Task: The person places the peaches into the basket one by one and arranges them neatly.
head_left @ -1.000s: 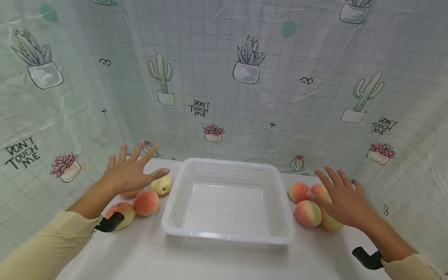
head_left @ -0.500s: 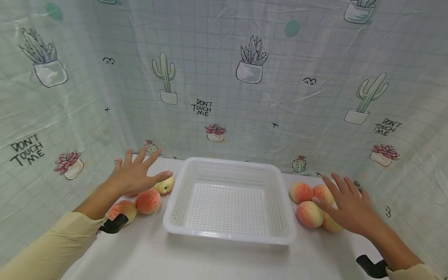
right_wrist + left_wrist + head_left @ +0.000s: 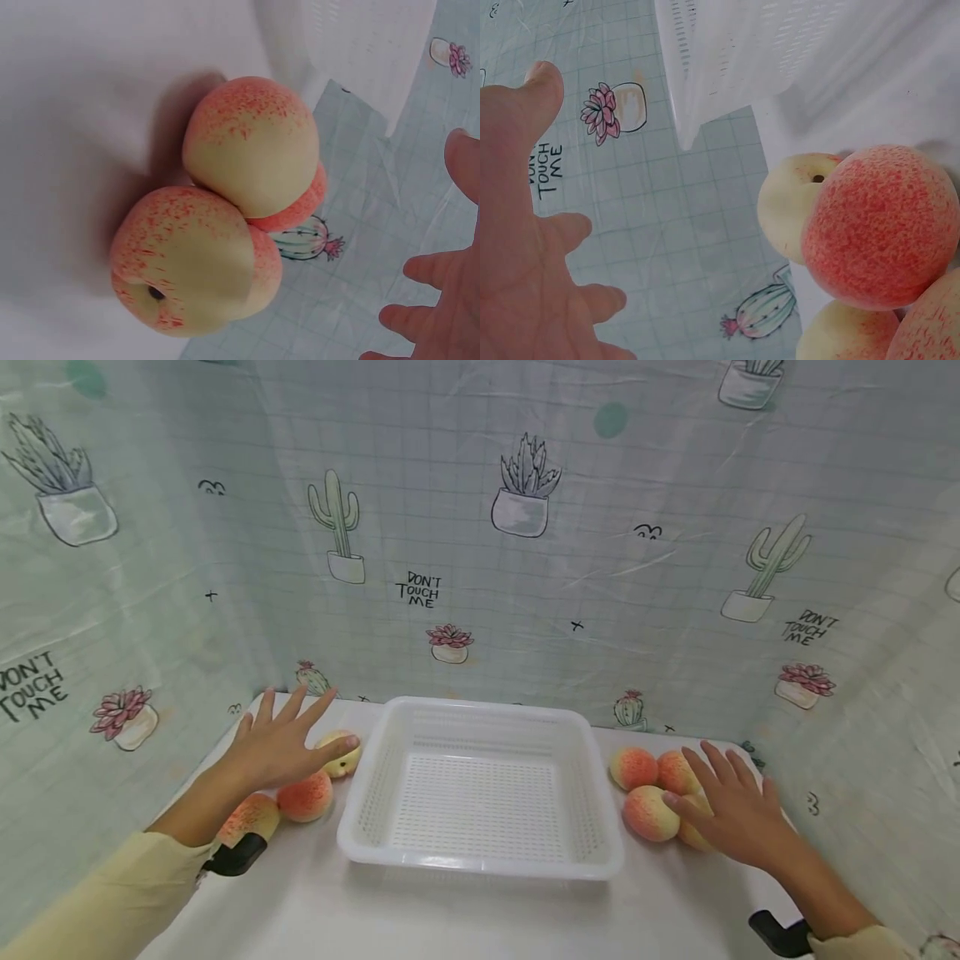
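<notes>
My left hand (image 3: 279, 750) hovers, fingers spread, over the left-hand group of peaches. Among them are a reddish peach (image 3: 305, 797), a red-and-yellow one (image 3: 253, 817) and a pale yellow one (image 3: 347, 763); the hand partly covers the group. In the left wrist view the palm is apart from the red peach (image 3: 885, 229). Over the right-hand peaches, my right hand (image 3: 738, 806) is held with fingers extended, holding nothing. A peach (image 3: 651, 814) lies before its thumb. The right wrist view has several clustered peaches (image 3: 255, 150), apart from the fingers.
Between the two groups stands a white perforated plastic basket (image 3: 480, 867), with nothing in it. It rests on a white tabletop (image 3: 480, 918). A cactus-printed curtain (image 3: 480, 560) encloses the back and sides. Black bands (image 3: 236, 856) are on the wrists.
Both hands have sunk slightly lower in the head view, still spread. The head view has shifted a little sideways. Peaches and basket stay in place.
</notes>
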Tool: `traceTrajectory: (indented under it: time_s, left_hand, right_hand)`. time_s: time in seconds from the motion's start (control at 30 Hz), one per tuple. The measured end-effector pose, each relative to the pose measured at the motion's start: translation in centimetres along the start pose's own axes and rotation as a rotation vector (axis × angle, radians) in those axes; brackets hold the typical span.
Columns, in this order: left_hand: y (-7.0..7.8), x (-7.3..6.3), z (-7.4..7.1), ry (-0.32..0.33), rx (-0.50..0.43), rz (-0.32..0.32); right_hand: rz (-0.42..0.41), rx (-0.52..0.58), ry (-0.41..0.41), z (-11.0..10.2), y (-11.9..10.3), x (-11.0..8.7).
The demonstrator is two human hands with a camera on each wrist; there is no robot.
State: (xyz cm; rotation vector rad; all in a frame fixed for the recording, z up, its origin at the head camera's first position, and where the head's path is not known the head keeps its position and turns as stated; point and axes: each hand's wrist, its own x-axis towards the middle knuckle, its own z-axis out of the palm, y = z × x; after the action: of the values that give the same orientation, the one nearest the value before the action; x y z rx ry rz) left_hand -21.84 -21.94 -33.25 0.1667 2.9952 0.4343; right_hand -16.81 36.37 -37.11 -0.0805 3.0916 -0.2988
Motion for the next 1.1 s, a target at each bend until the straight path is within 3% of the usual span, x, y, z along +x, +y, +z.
traceTrajectory:
  time_s: [0.47,0.8,1.1]
  left_hand:
    - [-1.1,-0.2,1.7,-0.006,-0.071,0.042]
    - [-1.0,-0.2,2.8,-0.049,-0.253,0.117]
    - [-0.3,0.3,3.6,-0.139,-0.395,0.073]
  right_hand:
    - [0.038,0.03,0.004,2.1,1.2,-0.4]
    - [0.084,0.065,-0.026,3.3,2.4,-0.7]
    - [0.122,0.148,-0.036,4.4,4.0,-1.4]
